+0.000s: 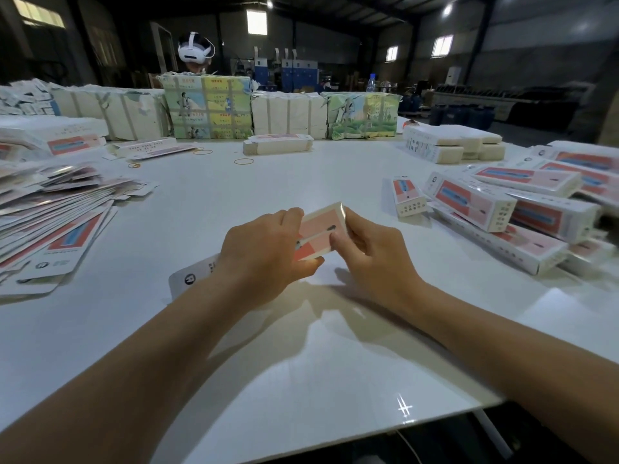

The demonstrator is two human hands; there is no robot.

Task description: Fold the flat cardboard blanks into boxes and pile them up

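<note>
Item in work: one cardboard blank (321, 231), pink and white print, held above the middle of the white table (234, 363), nearer the front edge than the back; its white end (192, 277) pokes out to the left below the left wrist. Left hand (264, 252): fingers curled over the blank's left part, thumb under its lower edge, gripping it. Right hand (371, 252): fingers curled against the blank's right end, thumb on the printed face, also gripping it. Whether the blank is partly folded cannot be told, since both hands cover much of it. Left edge of table: fanned heap of flat blanks (57, 222), overlapping, printed side up, reaching toward the front-left corner. Right edge: pile of folded boxes (509, 216), long and white with pink panels, lying crosswise over one another; one short box (408, 195) stands just beside the pile on its inner side. Back-right corner: white bundled stacks (455, 145). Back edge, middle: small banded stack of blanks (278, 145); behind it a row of strapped paper bundles (207, 108), some with coloured illustrations, some plain. Loose rubber bands (244, 161) lie on the table in front of the banded stack and toward the back left. Back-left corner: further white boxes (57, 135). Beyond the bundles: a person wearing a white headset (196, 50).
</note>
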